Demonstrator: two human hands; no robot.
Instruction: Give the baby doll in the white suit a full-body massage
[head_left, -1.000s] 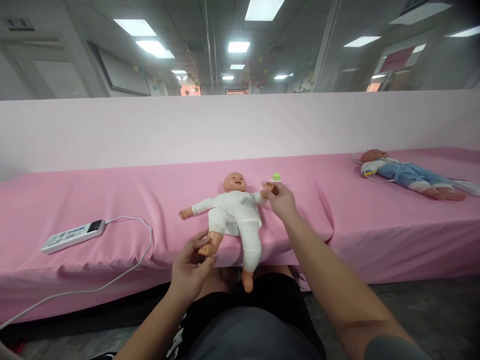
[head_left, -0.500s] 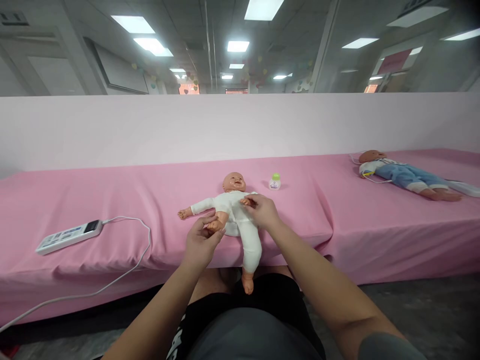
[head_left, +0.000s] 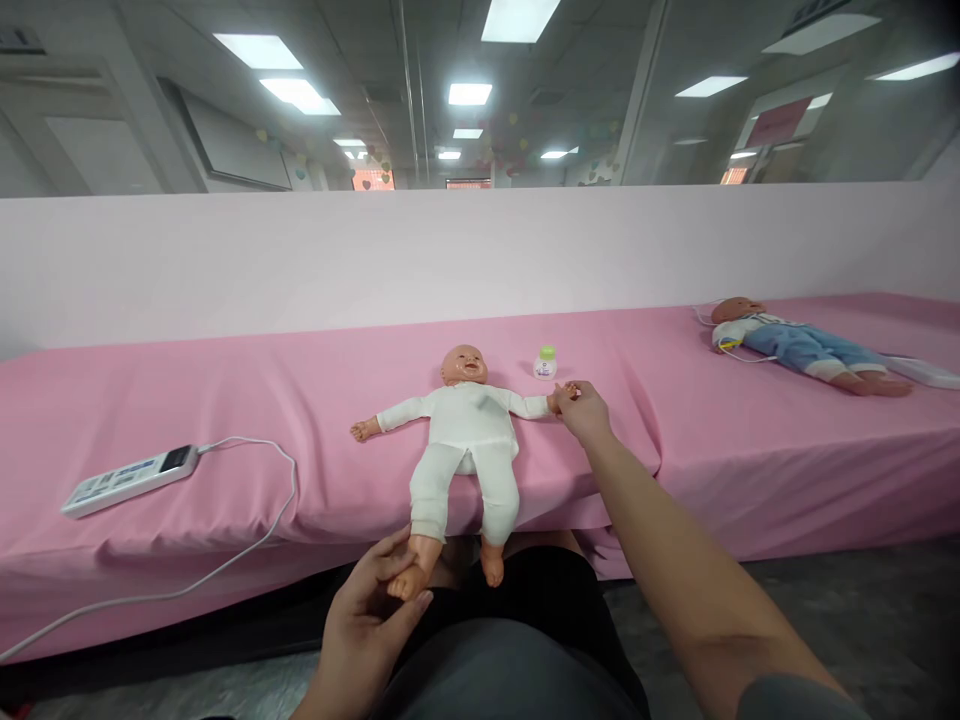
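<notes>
- On the pink-covered desk (head_left: 247, 395), in front of the seated person, the doll in white (head_left: 471, 415) lies on its back, its head toward the white wall (head_left: 480, 260) and its feet past the front edge.
- The left grip (head_left: 358, 605) is just beyond that edge, the doll's nearer foot held between thumb and curled fingers, so the body stretches away from it.
- The right grip (head_left: 589, 412) is pinched nearly together on the doll's hand on that side, the white-sleeved arm drawn out straight sideways; the trunk lies between both grips.
- Just behind the right grip stands a small green-capped bottle (head_left: 545, 364).
- Off to the left lies a long white device (head_left: 131, 482) with a cord (head_left: 289, 490); well to the right, a second doll (head_left: 810, 345) in blue trousers.
</notes>
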